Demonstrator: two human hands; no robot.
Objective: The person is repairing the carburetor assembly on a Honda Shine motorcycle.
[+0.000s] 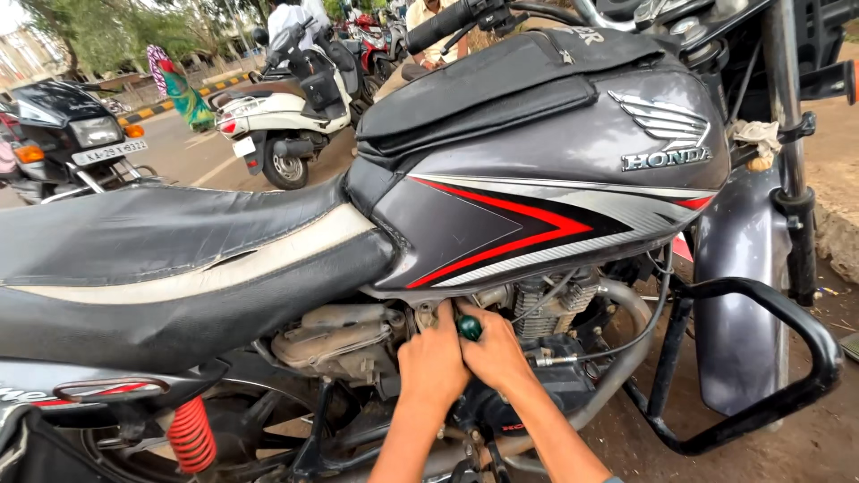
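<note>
left hand [431,362] curled on engine [537,313] beside the tool | right hand [494,353] gripping screwdriver [469,327], green handle, tip hidden | under grey tank [555,170] with red stripes

Both forearms reach up from below; left hand [432,360] & right hand [495,355] pressed side by side, fingers curled.

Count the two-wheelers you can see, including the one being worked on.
At least 4: the grey motorcycle in front, a white scooter behind its seat, a dark motorcycle far left, a red one at top. More may be hidden.
</note>
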